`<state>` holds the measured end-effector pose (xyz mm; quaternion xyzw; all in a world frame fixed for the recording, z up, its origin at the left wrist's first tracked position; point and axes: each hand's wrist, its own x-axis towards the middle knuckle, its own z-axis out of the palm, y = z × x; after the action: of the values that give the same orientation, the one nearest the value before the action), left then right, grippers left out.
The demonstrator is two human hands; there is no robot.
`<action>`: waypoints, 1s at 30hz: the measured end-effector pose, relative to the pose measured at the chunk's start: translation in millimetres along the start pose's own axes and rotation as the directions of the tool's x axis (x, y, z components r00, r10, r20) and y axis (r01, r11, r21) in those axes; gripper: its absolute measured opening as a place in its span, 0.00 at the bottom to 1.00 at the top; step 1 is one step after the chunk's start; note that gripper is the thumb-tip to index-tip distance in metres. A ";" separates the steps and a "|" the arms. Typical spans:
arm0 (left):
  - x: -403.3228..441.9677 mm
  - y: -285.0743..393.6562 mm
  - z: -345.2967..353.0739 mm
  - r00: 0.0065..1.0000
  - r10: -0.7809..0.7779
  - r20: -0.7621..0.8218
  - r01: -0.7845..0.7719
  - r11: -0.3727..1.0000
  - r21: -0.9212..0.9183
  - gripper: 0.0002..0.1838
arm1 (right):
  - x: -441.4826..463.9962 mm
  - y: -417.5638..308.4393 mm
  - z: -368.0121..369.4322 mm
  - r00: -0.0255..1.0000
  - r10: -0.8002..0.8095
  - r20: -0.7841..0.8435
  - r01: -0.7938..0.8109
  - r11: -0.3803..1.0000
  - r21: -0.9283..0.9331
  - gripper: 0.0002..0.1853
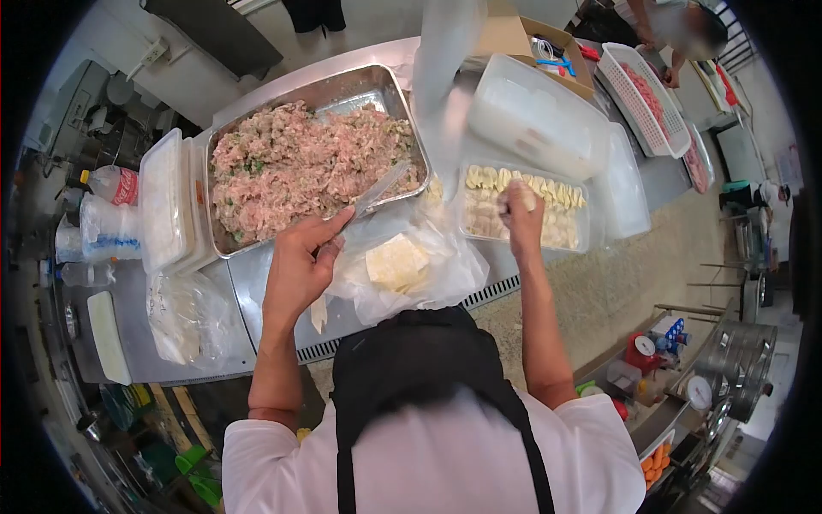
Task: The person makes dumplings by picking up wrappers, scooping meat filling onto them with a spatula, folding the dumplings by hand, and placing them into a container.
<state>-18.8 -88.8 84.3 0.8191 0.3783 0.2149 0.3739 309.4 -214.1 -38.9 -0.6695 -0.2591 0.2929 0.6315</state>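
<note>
My left hand point(306, 261) grips a flat spatula point(381, 188) at the near right corner of a metal tray point(402, 98) of minced meat point(291, 163). Over a plastic container point(585, 227) holding rows of dumplings point(561, 193), my right hand point(522, 210) is closed around a small pale dumpling point(526, 201). Between my hands, a stack of yellowish wrappers point(398, 261) lies on a white plastic bag point(458, 265).
Stacked lidded containers point(167, 201), bottles point(111, 184) and a plastic bag point(188, 317) stand at left. Translucent containers point(539, 116), a cardboard box point(505, 34) and a white basket point(642, 98) lie beyond. A co-worker point(676, 30) is at the upper right.
</note>
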 end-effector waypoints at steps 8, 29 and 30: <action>-9.3 -20.1 16.9 0.998 -0.036 0.050 0.041 0.995 -0.091 0.23 | 33.1 66.1 -19.3 0.924 -0.380 -0.047 0.210 0.604 -0.769 0.31; -24.8 -40.0 20.4 0.997 -0.079 -0.007 0.078 0.990 -0.118 0.23 | 39.2 32.3 40.6 0.960 -0.261 -0.104 0.102 0.668 -0.737 0.26; -24.6 -40.5 20.7 0.997 -0.082 -0.010 0.080 0.988 -0.134 0.23 | 38.9 32.9 40.5 0.960 -0.261 -0.103 0.103 0.668 -0.737 0.26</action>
<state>-39.6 -99.8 38.3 0.7744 0.3990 0.2309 0.4334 306.5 -160.3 -75.5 -0.8605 -0.3545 0.0332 0.3644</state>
